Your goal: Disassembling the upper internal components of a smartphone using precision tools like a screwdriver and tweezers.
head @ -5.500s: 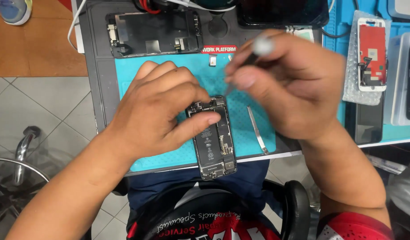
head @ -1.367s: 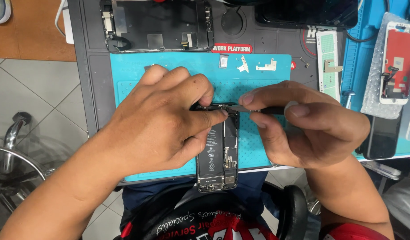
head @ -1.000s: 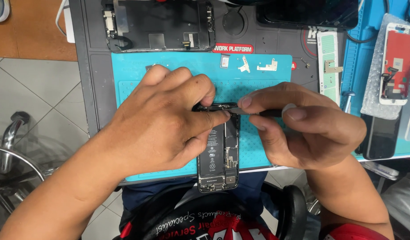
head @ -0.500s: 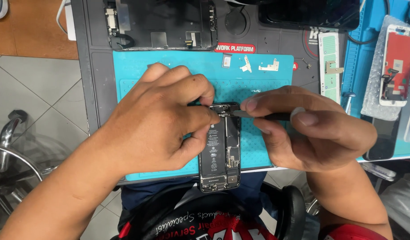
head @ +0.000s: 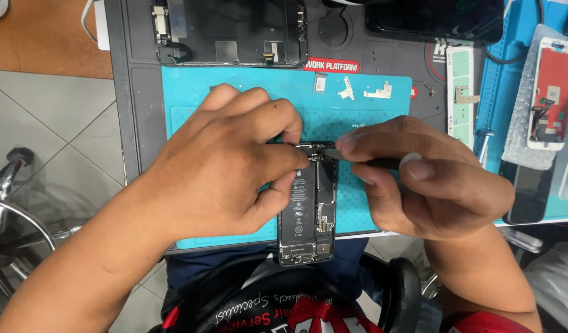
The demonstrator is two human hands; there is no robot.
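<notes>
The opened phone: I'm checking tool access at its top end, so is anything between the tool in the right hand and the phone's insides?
Nothing visible. The right hand holds a thin dark tool whose tip already sits at the top of the opened phone. The left hand grips that end from the other side, its fingertips right beside the tip.
</notes>
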